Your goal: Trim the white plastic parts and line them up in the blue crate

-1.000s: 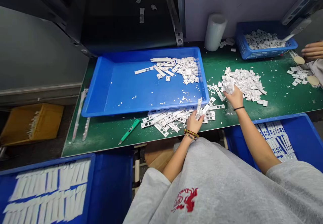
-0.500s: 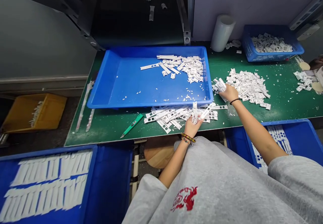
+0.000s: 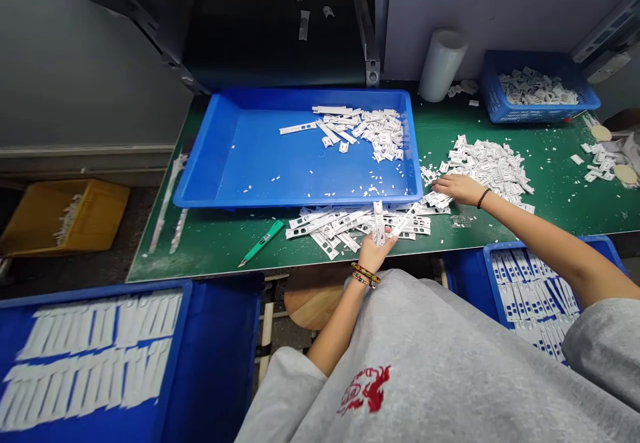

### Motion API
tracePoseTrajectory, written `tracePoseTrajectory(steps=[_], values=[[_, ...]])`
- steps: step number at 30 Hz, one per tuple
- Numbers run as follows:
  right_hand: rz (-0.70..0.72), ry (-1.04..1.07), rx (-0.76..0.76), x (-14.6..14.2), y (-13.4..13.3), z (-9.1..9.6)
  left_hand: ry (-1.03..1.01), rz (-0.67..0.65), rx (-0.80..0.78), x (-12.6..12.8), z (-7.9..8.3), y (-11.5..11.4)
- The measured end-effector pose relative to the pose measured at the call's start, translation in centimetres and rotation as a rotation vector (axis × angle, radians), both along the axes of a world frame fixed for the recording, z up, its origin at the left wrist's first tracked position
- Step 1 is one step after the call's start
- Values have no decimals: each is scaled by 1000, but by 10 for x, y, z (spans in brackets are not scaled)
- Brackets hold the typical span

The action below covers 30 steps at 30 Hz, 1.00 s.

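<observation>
Two hands work at the tabletop [image 3: 215, 243]. Fingers of the left hand [image 3: 374, 254] grip light, stiff white plastic strips [image 3: 379, 224] at six o'clock. The right hand [image 3: 460, 190] touches small white pieces [image 3: 437, 200] at two o'clock; its grip is hard to tell.

The person wears a grey sweatshirt [image 3: 430, 383] with a red dragon-like emblem [image 3: 364, 390] on its front, multicoloured beaded bracelets [image 3: 365, 274] on the left wrist [image 3: 356, 282], and a thin black band [image 3: 483, 198] on the right wrist [image 3: 490, 196].

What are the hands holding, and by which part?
Left hand grips white perforated plastic strips by their lower ends. Right hand lies on a small bunch of strips; a grip cannot be told.
</observation>
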State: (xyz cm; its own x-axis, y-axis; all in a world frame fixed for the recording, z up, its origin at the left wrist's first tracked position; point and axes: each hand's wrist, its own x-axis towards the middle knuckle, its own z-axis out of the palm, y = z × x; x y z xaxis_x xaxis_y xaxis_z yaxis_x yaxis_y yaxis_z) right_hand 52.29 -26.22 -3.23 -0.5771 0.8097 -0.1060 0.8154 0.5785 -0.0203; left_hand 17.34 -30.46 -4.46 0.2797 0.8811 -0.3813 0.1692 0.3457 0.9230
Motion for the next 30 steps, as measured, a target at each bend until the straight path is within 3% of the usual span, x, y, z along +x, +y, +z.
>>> tracePoseTrajectory(steps=[7, 13, 24, 30], values=[[243, -20, 36, 6, 20, -10, -17, -34, -7, -3, 1, 0], [332, 27, 5, 2, 25, -10, -10, -56, -8, 0, -5, -1], [150, 59, -137, -8, 25, 3, 27, -76, -5, 1, -14, 2], [-10, 100, -87, 2, 17, 24, 75, -84, 25, 1, -17, 2]])
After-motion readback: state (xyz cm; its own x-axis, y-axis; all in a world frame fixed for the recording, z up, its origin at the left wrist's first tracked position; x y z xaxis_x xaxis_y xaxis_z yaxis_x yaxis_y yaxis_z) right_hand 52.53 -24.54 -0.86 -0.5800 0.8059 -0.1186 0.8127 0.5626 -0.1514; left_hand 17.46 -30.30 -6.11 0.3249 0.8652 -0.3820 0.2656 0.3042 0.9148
